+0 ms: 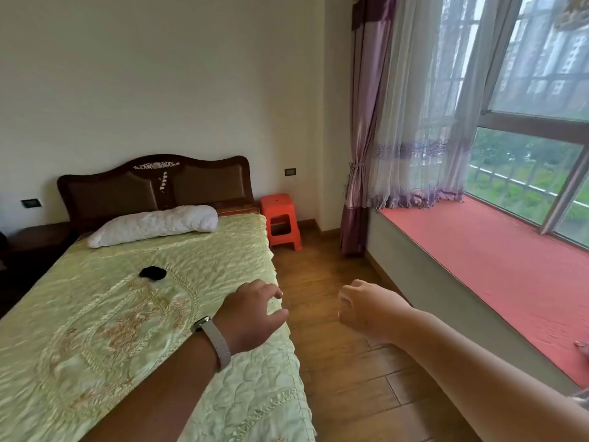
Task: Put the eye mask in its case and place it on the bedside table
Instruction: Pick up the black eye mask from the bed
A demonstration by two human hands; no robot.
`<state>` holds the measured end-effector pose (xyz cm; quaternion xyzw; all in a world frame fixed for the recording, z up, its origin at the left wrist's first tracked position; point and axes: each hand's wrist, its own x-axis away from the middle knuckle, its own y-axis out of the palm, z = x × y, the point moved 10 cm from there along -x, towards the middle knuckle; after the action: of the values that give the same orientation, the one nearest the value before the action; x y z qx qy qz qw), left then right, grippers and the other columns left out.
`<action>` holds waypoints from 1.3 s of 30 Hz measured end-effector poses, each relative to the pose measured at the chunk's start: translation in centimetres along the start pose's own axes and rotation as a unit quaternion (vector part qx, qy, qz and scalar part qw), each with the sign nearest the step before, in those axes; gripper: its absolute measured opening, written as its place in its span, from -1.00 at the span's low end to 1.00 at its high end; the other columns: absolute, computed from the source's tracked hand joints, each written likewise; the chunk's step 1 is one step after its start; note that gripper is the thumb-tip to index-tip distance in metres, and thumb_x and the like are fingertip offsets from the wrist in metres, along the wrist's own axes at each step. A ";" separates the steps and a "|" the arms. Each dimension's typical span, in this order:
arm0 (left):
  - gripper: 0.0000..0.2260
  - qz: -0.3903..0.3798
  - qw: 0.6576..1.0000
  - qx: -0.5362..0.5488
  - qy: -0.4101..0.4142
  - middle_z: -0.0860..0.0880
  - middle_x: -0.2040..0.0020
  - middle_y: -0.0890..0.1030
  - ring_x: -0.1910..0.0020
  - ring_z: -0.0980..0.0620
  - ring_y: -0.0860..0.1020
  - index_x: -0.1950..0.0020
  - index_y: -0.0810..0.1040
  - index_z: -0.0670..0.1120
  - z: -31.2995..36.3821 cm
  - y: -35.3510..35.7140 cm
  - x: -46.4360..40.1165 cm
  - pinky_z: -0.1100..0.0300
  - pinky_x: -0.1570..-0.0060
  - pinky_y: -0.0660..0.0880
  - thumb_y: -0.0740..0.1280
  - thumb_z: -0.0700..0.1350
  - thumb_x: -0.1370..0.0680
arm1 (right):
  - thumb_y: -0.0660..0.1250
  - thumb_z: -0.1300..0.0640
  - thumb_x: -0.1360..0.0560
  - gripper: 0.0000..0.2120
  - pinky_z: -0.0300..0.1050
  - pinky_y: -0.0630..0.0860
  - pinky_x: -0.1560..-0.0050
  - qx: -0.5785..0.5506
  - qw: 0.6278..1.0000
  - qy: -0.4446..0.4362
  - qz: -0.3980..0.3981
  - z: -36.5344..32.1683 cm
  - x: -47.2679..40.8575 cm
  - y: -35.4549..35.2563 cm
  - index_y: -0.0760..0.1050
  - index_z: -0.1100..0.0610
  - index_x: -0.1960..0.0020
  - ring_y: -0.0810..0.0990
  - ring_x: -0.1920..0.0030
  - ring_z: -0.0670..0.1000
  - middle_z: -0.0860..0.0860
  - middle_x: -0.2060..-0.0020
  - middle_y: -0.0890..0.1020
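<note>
A small dark object (153, 273), probably the eye mask or its case, lies on the bed (95, 314), ahead and to the left of both hands. The left hand (251, 317) hovers over the bed's near edge, its grip loosely open and empty, and it is the nearer of the 2. The right hand (366, 311), curled almost closed on nothing, hangs over the floor (334, 362), farther off. The object's long axis runs roughly crosswise to the left hand's reach.
</note>
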<state>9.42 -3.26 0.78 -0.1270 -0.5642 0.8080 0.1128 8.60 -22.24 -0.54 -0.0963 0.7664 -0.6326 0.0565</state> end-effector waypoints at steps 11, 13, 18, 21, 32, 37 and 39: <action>-0.65 -0.013 1.000 0.026 0.002 0.07 -0.23 0.54 -0.22 0.05 0.48 -0.25 0.54 0.05 9.0 5.7 -4.7 0.05 -0.24 0.45 0.28 0.16 -0.54 | 0.22 -0.09 -0.50 -0.69 -0.07 0.46 0.18 0.010 1.000 0.015 -0.008 10.5 3.0 -1.9 0.44 0.00 -0.18 0.46 0.08 0.02 -0.03 -0.09 0.47; -0.66 -0.024 0.999 0.027 0.003 0.08 -0.20 0.54 -0.19 0.06 0.48 -0.24 0.53 0.06 10.2 6.8 -5.5 0.07 -0.20 0.46 0.28 0.17 -0.53 | 0.21 -0.08 -0.50 -0.71 -0.05 0.49 0.15 0.005 1.000 0.022 -0.017 12.1 3.1 -1.7 0.45 0.00 -0.17 0.49 0.07 0.03 -0.02 -0.08 0.47; -0.67 -0.031 0.999 0.023 0.002 0.08 -0.21 0.55 -0.19 0.07 0.48 -0.23 0.54 0.07 11.8 7.9 -8.4 0.09 -0.20 0.45 0.28 0.17 -0.53 | 0.20 -0.10 -0.50 -0.69 -0.03 0.52 0.12 -0.008 1.000 0.017 -0.021 15.4 1.9 -1.3 0.44 -0.01 -0.19 0.48 0.06 0.02 -0.02 -0.09 0.47; -0.66 -0.039 0.999 0.024 0.001 0.07 -0.21 0.55 -0.19 0.06 0.48 -0.23 0.54 0.06 11.8 8.8 -10.6 0.10 -0.20 0.45 0.28 0.17 -0.53 | 0.19 -0.12 -0.51 -0.68 -0.10 0.42 0.23 -0.014 1.000 0.013 -0.018 17.1 0.0 -0.9 0.45 -0.02 -0.18 0.47 0.10 0.01 -0.03 -0.08 0.48; -0.65 -0.058 0.997 0.048 -0.015 0.11 -0.19 0.52 -0.19 0.07 0.47 -0.25 0.53 0.08 8.6 12.3 -23.4 0.14 -0.15 0.43 0.26 0.17 -0.53 | 0.18 -0.15 -0.51 -0.69 -0.09 0.44 0.19 -0.011 0.998 0.024 -0.056 22.7 -12.6 1.2 0.45 -0.05 -0.18 0.48 0.08 0.00 -0.05 -0.08 0.47; -0.66 -0.051 0.997 0.050 -0.027 0.08 -0.19 0.53 -0.14 0.05 0.47 -0.24 0.54 0.06 5.5 12.1 -29.5 0.09 -0.18 0.47 0.26 0.16 -0.53 | 0.17 -0.14 -0.52 -0.69 -0.10 0.40 0.22 -0.005 0.999 0.016 -0.051 23.6 -19.7 1.1 0.45 -0.03 -0.17 0.48 0.09 0.01 -0.04 -0.06 0.47; -0.67 -0.046 0.997 0.051 -0.029 0.07 -0.18 0.53 -0.11 0.05 0.48 -0.24 0.53 0.06 4.7 12.2 -31.6 0.09 -0.16 0.49 0.27 0.15 -0.54 | 0.16 -0.15 -0.52 -0.67 -0.10 0.40 0.22 -0.007 0.999 0.016 -0.040 24.2 -21.8 0.9 0.45 -0.03 -0.20 0.48 0.10 0.01 -0.04 -0.07 0.48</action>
<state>37.20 -21.78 -6.66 -0.0714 -0.5302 0.8332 0.1397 34.87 -40.50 -6.82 -0.1171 0.7672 -0.6303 0.0178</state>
